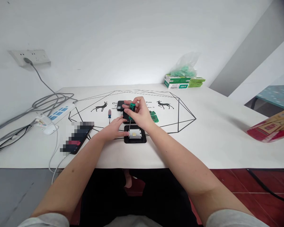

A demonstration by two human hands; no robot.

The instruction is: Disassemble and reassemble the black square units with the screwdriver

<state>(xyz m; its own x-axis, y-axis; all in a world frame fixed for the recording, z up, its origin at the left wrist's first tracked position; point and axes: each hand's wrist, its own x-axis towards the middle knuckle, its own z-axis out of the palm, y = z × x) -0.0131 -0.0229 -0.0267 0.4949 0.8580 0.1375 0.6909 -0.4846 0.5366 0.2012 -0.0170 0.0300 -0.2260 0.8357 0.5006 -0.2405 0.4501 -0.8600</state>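
My right hand (pixel 142 113) is closed around the green and black handle of a screwdriver (pixel 132 107). Its thin shaft points down to the left edge of a silver plate (pixel 136 134), which sits in a black casing (pixel 132 141) with a small pale square on it. My left hand (pixel 113 128) has its fingers spread; the thumb touches the casing's left side while the fingertips reach toward another black part behind it. That part is half covered by my hands. Farther back lies a black cover (pixel 120 106) with a white label.
A second screwdriver (pixel 109 114) lies left of my hands, a green circuit board (pixel 154 116) to the right. A phone (pixel 81 137), a power strip (pixel 61 113) and cables occupy the left. Green boxes (pixel 177 80) with a plastic bag stand at the back; a red package (pixel 269 127) is far right.
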